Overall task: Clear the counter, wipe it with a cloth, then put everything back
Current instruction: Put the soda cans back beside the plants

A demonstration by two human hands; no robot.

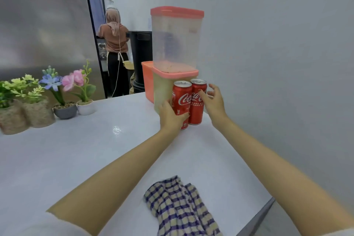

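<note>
Holding left can (183,99) of two in left grip (170,115), right grip (212,101) wide beside right can (195,115), one cloth (182,207), four pots (65,111)

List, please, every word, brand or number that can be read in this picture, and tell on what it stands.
"Coc", start of the Coca-Cola script: left can.
"Cola", end of the same script: right can.
"ME", vertical, low on the left can.
Small white print on the right can: too small and blurred to read.
No other text shows.

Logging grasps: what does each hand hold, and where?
The left hand grips the left cola can around its lower body. The right hand holds nothing, open by the right can.
</note>
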